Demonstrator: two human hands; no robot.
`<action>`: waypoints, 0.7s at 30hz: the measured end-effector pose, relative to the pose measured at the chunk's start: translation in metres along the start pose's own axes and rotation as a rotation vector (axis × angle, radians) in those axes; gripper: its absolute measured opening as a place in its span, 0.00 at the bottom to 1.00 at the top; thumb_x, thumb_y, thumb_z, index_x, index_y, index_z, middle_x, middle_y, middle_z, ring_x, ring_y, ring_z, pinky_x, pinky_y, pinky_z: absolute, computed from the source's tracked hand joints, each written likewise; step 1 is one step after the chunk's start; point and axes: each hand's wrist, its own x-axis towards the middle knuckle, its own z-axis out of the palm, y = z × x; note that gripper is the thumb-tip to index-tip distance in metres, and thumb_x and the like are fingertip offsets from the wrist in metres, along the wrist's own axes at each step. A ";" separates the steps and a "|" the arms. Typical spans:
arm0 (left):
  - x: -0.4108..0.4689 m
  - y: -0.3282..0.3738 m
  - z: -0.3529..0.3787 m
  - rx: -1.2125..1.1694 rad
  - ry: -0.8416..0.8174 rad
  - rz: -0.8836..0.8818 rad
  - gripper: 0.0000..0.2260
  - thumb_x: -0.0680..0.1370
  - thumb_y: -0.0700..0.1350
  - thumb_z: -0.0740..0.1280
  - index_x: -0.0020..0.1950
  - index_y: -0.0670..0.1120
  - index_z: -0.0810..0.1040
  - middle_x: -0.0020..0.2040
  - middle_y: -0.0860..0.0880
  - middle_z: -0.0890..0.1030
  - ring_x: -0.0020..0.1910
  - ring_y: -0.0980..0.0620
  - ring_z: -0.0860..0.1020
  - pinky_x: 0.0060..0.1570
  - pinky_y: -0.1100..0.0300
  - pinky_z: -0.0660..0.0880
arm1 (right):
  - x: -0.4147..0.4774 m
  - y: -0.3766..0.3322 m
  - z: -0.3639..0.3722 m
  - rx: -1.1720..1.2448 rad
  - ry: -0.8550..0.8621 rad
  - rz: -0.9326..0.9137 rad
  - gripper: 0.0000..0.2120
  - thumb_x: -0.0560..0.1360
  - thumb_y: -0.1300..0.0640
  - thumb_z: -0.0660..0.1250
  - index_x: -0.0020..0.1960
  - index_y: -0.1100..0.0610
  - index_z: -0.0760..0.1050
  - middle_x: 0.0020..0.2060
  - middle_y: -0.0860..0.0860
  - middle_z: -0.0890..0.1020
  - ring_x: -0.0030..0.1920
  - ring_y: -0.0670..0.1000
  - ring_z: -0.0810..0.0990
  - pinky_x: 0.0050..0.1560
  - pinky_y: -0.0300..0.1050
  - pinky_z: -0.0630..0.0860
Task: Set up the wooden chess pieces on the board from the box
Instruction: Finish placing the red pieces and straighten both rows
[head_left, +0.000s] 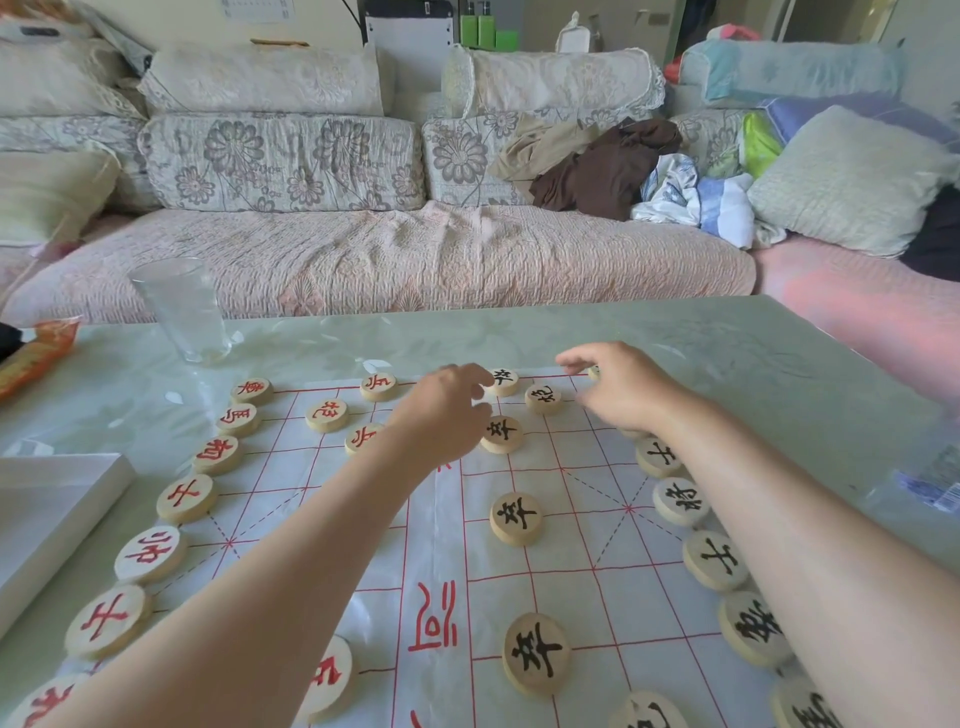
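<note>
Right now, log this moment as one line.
left hand: over white red-lined board, empty | right hand: at far-corner round wooden disc, grip unclear

A pale green, glossy table (727, 353) is seen under both hands. To the far left of the left hand (447, 410), a clear glass tumbler (182, 309) is set upright on it, and further left an orange snack packet (36, 358) is cut off by the frame edge. Beyond both hands, a sofa (395, 260) with floral back cushions (280, 161) is placed along the table's far side. Beyond the right hand (618, 389), a heap of brown and beige clothes (613, 166) is piled on the sofa, with a blue-and-white cloth (696, 195) touching it and a pale green pillow (852, 182) further right. Well right of that hand, a clear labelled plastic item (930, 483) is seen on the table, too blurred to identify.
</note>
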 end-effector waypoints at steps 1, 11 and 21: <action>0.005 0.000 0.000 0.006 0.017 -0.005 0.15 0.77 0.43 0.62 0.64 0.54 0.75 0.57 0.54 0.78 0.50 0.52 0.76 0.47 0.57 0.76 | 0.001 -0.001 0.002 -0.016 -0.023 -0.013 0.25 0.73 0.63 0.67 0.66 0.46 0.76 0.58 0.40 0.80 0.63 0.45 0.77 0.62 0.39 0.70; 0.051 0.006 0.014 0.100 -0.076 0.041 0.22 0.77 0.38 0.60 0.65 0.59 0.75 0.65 0.52 0.75 0.64 0.50 0.71 0.52 0.60 0.71 | 0.013 -0.012 0.012 -0.116 -0.127 -0.096 0.23 0.75 0.52 0.70 0.68 0.39 0.73 0.64 0.41 0.78 0.64 0.47 0.76 0.54 0.37 0.69; 0.057 -0.008 0.014 0.037 -0.051 -0.044 0.22 0.76 0.40 0.64 0.69 0.53 0.70 0.63 0.51 0.75 0.59 0.49 0.75 0.55 0.56 0.74 | 0.017 -0.018 0.000 0.033 -0.203 -0.056 0.31 0.71 0.50 0.75 0.72 0.46 0.70 0.64 0.40 0.76 0.63 0.46 0.75 0.60 0.40 0.70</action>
